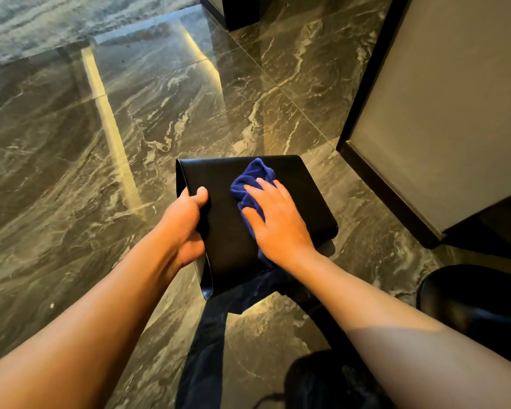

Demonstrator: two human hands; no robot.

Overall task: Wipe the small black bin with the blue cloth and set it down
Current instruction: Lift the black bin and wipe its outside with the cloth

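Note:
The small black bin (224,184) is held off the floor, tipped on its side with a flat black face turned up toward me. My left hand (186,222) grips its left edge near the open rim, thumb on top. The blue cloth (252,178) lies bunched on the upturned face. My right hand (275,219) presses flat on the cloth, fingers spread, covering most of it. Only the cloth's far end and a strip by my wrist show.
Glossy dark marble floor (101,137) spreads all around. A beige wall panel with a black baseboard (387,190) stands close on the right. A black rounded object (472,302) sits at the lower right. My dark trouser leg (207,343) and shoe are below the bin.

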